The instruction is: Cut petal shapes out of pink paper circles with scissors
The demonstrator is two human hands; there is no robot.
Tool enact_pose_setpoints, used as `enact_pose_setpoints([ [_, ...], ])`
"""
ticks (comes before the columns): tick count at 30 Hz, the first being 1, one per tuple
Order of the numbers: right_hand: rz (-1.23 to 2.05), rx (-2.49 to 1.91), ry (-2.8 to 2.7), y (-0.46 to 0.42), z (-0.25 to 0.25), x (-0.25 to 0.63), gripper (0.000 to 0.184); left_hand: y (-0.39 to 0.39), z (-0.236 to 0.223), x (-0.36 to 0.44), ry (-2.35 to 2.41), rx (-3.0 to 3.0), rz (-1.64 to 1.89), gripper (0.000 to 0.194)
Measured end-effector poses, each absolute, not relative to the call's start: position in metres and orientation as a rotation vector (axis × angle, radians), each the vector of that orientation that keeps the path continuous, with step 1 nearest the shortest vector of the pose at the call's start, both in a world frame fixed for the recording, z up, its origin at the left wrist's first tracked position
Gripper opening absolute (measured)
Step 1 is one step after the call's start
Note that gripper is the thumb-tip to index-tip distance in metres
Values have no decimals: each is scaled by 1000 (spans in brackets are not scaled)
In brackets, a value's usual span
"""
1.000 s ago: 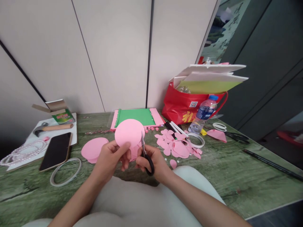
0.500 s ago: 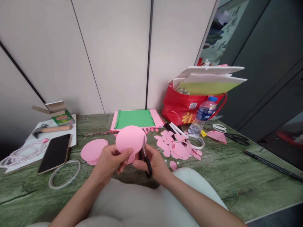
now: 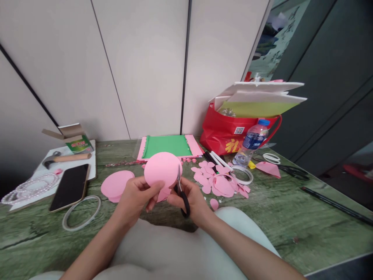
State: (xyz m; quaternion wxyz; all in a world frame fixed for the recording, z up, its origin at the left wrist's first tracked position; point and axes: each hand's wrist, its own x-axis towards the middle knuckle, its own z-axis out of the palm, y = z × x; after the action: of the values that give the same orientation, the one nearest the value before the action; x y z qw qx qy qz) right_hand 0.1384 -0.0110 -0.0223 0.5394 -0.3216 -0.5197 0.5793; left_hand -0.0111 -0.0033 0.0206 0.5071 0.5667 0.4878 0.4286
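Note:
Between thumb and fingers, my left hand (image 3: 142,196) pinches a round piece of pink paper (image 3: 162,169) by its lower edge, raised above the table. My right hand (image 3: 190,197) is wrapped round a pair of scissors (image 3: 184,202) with black handles. The blades point up at the right edge of the pink circle, and a pink strip lies along that edge. To the left, a stack of pink paper circles (image 3: 116,186) rests on the table. Right of the scissors are several pink paper flower cut-outs (image 3: 205,179).
A green sheet (image 3: 167,146) lies on pink paper at the back. A red bag (image 3: 215,132) and a water bottle (image 3: 251,144) stand at the back right. On the left are a phone (image 3: 70,186), tape roll (image 3: 81,227), hammer (image 3: 71,157) and bead strings (image 3: 32,188).
The whole view has shifted slightly, with everything a little further right. My right hand and the scissors have moved slightly away from the circle's edge. Both hands keep their hold.

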Motion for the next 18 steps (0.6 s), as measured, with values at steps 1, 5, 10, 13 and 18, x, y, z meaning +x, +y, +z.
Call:
enact_pose_setpoints([
  [1,1378,-763,-1232,-11,-23,138,35,-4,21,-11,1176,1362,1039,32],
  [5,1382,-789,-1228,-11,-22,138,34,-4,22,-11,1171,1357,1058,32],
  [10,1413,-827,-1210,-10,-26,137,34,-3,23,-11,1164,1336,1090,31],
  [13,1431,-779,-1198,-9,-31,137,31,-2,22,-11,1141,1319,1107,31],
  [18,1442,-787,-1196,-10,-31,135,30,-2,23,-10,1039,1237,1080,25],
])
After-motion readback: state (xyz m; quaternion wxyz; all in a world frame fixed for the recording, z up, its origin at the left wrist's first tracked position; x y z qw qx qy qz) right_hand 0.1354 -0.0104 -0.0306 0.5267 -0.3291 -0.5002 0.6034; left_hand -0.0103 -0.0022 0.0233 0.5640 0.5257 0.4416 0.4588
